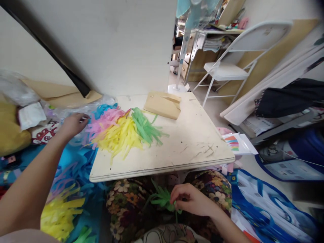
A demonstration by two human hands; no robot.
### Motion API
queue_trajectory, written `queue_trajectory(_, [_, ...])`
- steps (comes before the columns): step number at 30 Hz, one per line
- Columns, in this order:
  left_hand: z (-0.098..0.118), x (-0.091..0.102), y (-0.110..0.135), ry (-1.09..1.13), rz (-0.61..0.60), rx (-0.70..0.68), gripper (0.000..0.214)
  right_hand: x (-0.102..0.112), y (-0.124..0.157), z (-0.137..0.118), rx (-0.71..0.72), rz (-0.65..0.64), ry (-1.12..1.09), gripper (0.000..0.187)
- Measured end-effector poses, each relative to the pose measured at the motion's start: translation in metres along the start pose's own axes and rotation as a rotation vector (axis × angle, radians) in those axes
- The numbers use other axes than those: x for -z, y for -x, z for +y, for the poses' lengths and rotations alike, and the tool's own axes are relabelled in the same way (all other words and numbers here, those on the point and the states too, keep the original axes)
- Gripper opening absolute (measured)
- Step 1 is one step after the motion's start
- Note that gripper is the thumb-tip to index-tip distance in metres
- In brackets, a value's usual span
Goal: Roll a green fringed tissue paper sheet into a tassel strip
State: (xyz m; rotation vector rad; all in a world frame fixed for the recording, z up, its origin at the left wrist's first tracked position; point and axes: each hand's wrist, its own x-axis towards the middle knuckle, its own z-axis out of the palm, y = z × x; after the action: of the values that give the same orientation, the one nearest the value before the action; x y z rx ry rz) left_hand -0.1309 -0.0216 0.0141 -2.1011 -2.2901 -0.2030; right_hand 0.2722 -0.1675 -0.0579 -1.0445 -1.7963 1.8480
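My right hand (pixel 188 199) is over my lap, its thumb and fingers pinched on a green paper tassel (pixel 162 199) with fringed strips. My left hand (pixel 75 125) reaches past the left edge of the table, beside a pink tassel (pixel 107 119). Its fingers are curled together, and a small pale bit shows at their tips, too blurred to name. On the table lie a yellow tassel (pixel 121 136), another green tassel (pixel 145 126) and a blue one (pixel 105 108), bunched side by side with the pink.
A folded brown paper packet (pixel 162 105) lies at the back of the small table (pixel 162 158). More yellow fringe (pixel 62 216) and blue strips sit low on the left. To the right are a packet with coloured tassels printed on it (pixel 239 143), blue-trimmed bags (pixel 268 202) and a white folding chair (pixel 227 69).
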Motion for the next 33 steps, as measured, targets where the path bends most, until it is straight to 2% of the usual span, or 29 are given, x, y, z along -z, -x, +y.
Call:
queue_trajectory(3, [0.003, 0.011, 0.002, -0.013, 0.088, 0.083, 0.039, 0.0, 0.001, 0.001, -0.01, 0.001, -0.005, 0.01])
queue_trajectory(5, [0.008, 0.021, 0.004, 0.01, 0.18, 0.201, 0.038, 0.001, 0.003, 0.001, -0.003, 0.007, 0.0, 0.009])
queue_trajectory(8, [0.029, 0.034, 0.019, 0.306, 0.358, 0.345, 0.03, 0.006, 0.004, -0.004, 0.041, 0.034, 0.044, 0.015])
queue_trajectory(10, [0.056, 0.04, 0.041, 0.596, 0.397, 0.269, 0.025, 0.009, 0.003, -0.014, 0.089, 0.075, 0.105, 0.019])
queue_trajectory(13, [0.111, 0.04, 0.087, 0.927, 0.177, -0.063, 0.016, 0.011, 0.003, -0.038, 0.18, 0.17, 0.236, 0.018])
queue_trajectory(15, [0.147, 0.037, 0.117, 1.134, -0.036, -0.214, 0.017, 0.01, 0.006, -0.057, 0.262, 0.256, 0.346, 0.014])
queue_trajectory(18, [0.188, 0.034, 0.15, 1.283, -0.36, -0.269, 0.011, 0.005, 0.015, -0.083, 0.43, 0.364, 0.493, 0.008])
queue_trajectory(20, [0.204, 0.035, 0.161, 1.31, -0.479, -0.28, 0.012, 0.003, 0.023, -0.095, 0.536, 0.4, 0.574, 0.007])
queue_trajectory(24, [0.218, 0.037, 0.168, 1.306, -0.526, -0.333, 0.013, 0.001, 0.039, -0.106, 0.624, 0.47, 0.665, 0.008])
queue_trajectory(33, [0.236, 0.038, 0.177, 1.154, -0.448, -0.454, 0.017, 0.002, 0.055, -0.106, 0.559, 0.565, 0.681, 0.01])
